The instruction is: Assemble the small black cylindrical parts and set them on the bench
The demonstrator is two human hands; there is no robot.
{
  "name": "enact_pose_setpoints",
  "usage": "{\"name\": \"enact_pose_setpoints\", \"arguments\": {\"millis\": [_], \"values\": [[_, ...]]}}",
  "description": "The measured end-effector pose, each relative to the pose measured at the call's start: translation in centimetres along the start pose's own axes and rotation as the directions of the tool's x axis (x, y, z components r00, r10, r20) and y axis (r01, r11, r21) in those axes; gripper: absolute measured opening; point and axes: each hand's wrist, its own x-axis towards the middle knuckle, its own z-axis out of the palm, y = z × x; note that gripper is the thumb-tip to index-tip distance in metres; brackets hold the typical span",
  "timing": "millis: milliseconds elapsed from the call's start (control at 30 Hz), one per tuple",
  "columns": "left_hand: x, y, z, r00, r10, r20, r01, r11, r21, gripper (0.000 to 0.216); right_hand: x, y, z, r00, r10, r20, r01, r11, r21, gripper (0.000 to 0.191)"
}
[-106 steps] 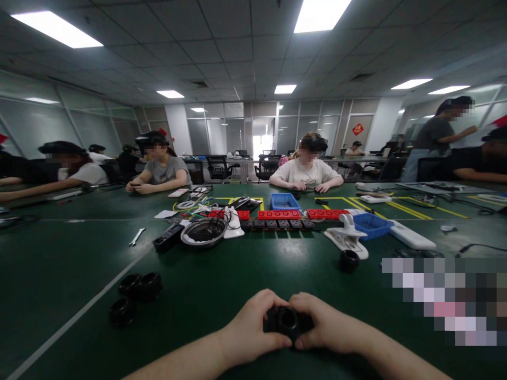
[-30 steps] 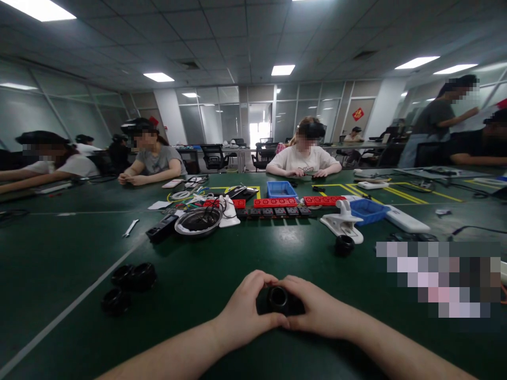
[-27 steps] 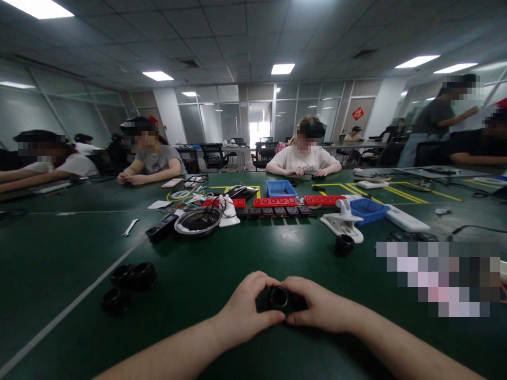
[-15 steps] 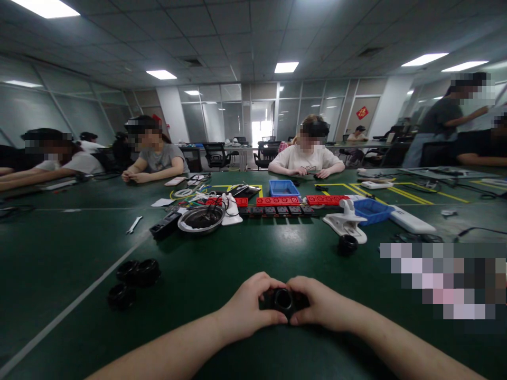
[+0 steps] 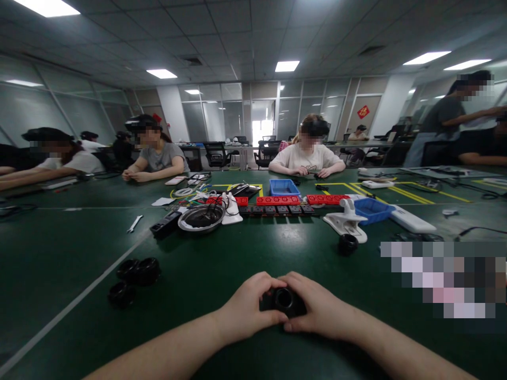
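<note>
Between my two hands, low in the middle of the head view, is a black ring-shaped part (image 5: 284, 298) with a round hole facing up. My left hand (image 5: 253, 302) curves around its left side, fingertips and thumb closed on the rim. From the other side my right hand (image 5: 312, 303) grips it too, its fingers at the far edge and its thumb at the near edge. Several similar black rings (image 5: 147, 271) lie together on the green table to the left. One more black ring (image 5: 348, 244) sits to the right, by a white clip stand (image 5: 348, 224).
Farther back are a metal bowl (image 5: 201, 218), red socket strips (image 5: 278, 201), a blue tray (image 5: 283, 187), another blue tray (image 5: 371, 210) and a wrench (image 5: 135, 224). A person (image 5: 307, 153) sits across the table; others are at the left and right.
My right hand has shifted slightly left around the black ring, its fingertips now nearer my left hand's. My left hand stays almost where it was.
</note>
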Motion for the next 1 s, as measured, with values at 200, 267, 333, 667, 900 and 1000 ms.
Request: {"name": "enact_pose_setpoints", "arguments": {"millis": [200,267,333,667,900,1000], "values": [[0.1,0.0,-0.3,0.997,0.001,0.079,0.0,1.0,-0.013,0.043,0.4,1.2,-1.0,0.982,0.01,0.187,-0.035,0.991,0.13,0.041],[0.1,0.1,-0.2,0.998,-0.002,0.071,0.004,1.0,-0.021,0.043,0.5,1.4,-0.9,0.983,0.02,0.183,-0.046,0.989,0.137,0.036],[0.1,0.1,-0.1,0.998,-0.008,0.061,0.01,1.0,-0.025,0.043,0.5,1.4,-0.7,0.984,0.044,0.173,-0.069,0.987,0.142,0.035],[-0.2,0.4,0.9,0.99,-0.101,-0.098,0.105,0.994,0.041,0.039,0.5,0.0,1.4,0.988,0.14,-0.059,-0.15,0.961,-0.231,0.053],[0.0,0.0,0.0,0.999,-0.045,0.003,0.045,0.999,0.018,0.044,0.1,-0.3,-0.1,0.998,0.018,0.055,-0.014,0.998,-0.066,0.05],[0.2,-0.1,-0.3,0.999,-0.032,0.038,0.032,0.999,0.01,0.042,0.1,0.1,-0.8,0.992,-0.001,0.127,-0.002,1.0,0.019,0.036]]}}
